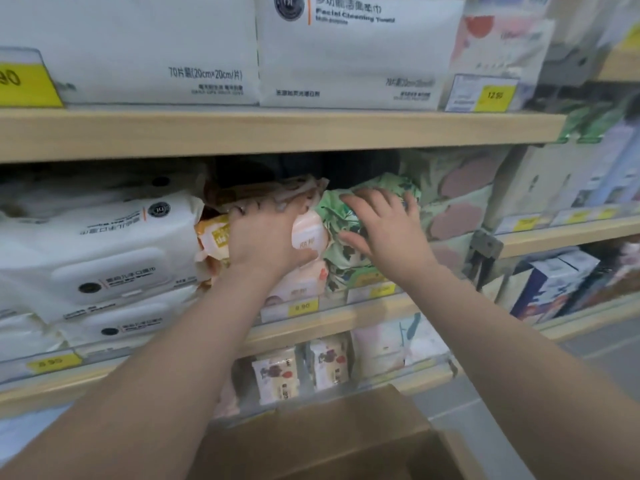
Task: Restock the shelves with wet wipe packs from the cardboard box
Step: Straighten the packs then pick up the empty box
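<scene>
Head view: left hand [263, 237] grip grasping pink wipe pack [308, 233] on middle shelf [332, 320]; right hand [384, 226] grip released, fingers spread flat on green wipe pack [339, 216] just beside. Cardboard box [346, 434] below, near the arms.

Two hands [266, 237], one cardboard box [332, 441], four shelves [277, 131].

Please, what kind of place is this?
Most likely a shop aisle: wooden shelves stacked with packaged wipes, yellow price tags along the edges, and a cardboard box below for restocking.
</scene>
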